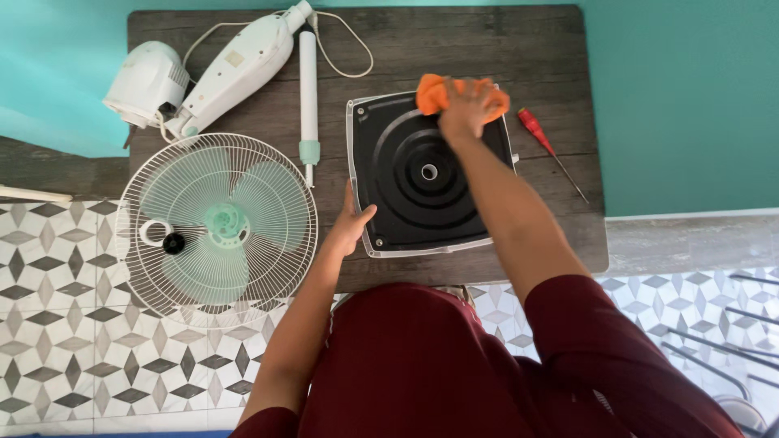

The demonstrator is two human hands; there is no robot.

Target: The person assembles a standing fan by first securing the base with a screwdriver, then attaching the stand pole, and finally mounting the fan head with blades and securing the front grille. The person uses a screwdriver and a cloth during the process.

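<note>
Single head cam, looks straight down, close over table, own arms in frame, floor at edges

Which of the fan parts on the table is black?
The square fan base under both hands; the motor housing, pole and grille are white or pale green.
</note>
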